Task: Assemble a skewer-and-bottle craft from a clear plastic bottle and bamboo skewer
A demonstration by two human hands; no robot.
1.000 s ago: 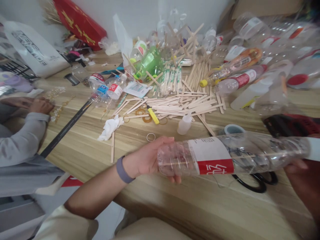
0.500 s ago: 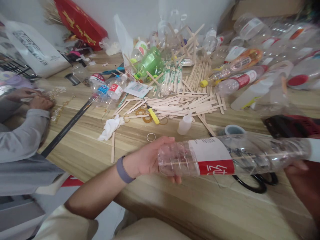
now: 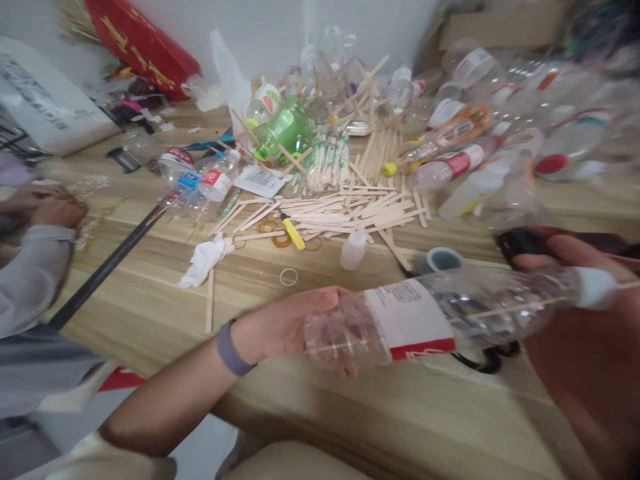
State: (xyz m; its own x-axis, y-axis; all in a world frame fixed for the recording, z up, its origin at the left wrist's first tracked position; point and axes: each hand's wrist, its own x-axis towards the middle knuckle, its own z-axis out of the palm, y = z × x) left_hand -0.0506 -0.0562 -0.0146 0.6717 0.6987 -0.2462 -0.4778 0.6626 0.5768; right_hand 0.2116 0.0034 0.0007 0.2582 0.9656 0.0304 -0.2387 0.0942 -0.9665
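A clear plastic bottle (image 3: pixel 410 313) with a white and red label lies level across my view, its white cap (image 3: pixel 595 288) to the right. Around its base end my left hand (image 3: pixel 295 323) is closed, with a grey band on the wrist. At the cap end my right hand (image 3: pixel 623 287), blurred, is closed about the neck and cap, its fingers behind them. A thin wooden stick (image 3: pixel 510 308) runs lengthwise inside the bottle, and a slim piece shows beyond the cap. Black-handled scissors (image 3: pixel 483 360) lie partly hidden beneath the bottle.
Wooden craft sticks (image 3: pixel 345 212), a yellow-handled tool (image 3: pixel 294 233), a small squeeze bottle (image 3: pixel 353 248), a tape roll (image 3: pixel 444 259) and crumpled tissue (image 3: pixel 206 260) lie on the table. Several empty bottles (image 3: pixel 465 157) crowd the back right. Another person's hands (image 3: pixel 55 207) are at the left.
The bottle has turned about its length, so more white label shows. My right hand has moved up around the cap end. The view has shifted slightly right.
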